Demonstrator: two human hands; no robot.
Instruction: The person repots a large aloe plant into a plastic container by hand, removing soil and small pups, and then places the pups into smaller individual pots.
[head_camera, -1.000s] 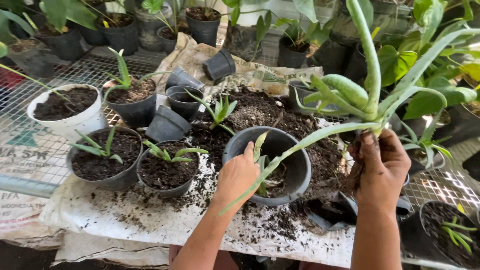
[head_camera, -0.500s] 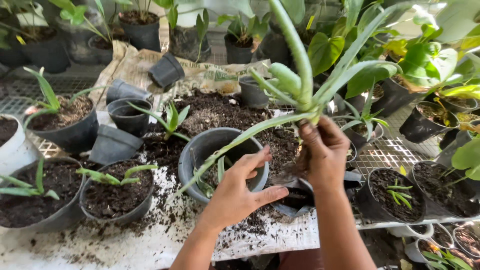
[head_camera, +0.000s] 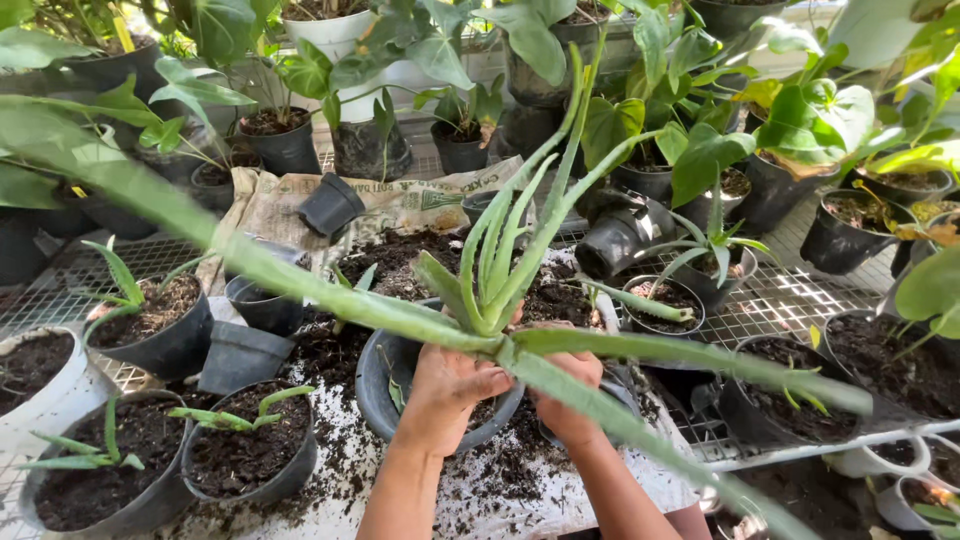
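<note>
Head view, single entry. Item held: one aloe plant (head_camera: 495, 300), fleshy tapering green leaves with toothed edges, base gripped over a grey plastic pot (head_camera: 385, 385). The left hand (head_camera: 450, 390) had its fingers curled tight round the plant's base from the left; the right hand (head_camera: 570, 385) was clamped on the same base from the right, the two hands just beside each other. The grey pot, round and smooth-walled, stood under the hands on a white sheet (head_camera: 330, 480) strewn with dark crumbly soil (head_camera: 400, 260); its contents were largely hidden. Left of it: a soil-filled black pot (head_camera: 245, 450) with a small aloe pup, another larger one (head_camera: 95, 480) with a pup, and an upturned empty black pot (head_camera: 240, 355). Behind, a tipped empty pot (head_camera: 330, 205) lay on a printed sack (head_camera: 400, 205). A wire-mesh bench (head_camera: 780, 300) carried further potted foliage plants at right.
</note>
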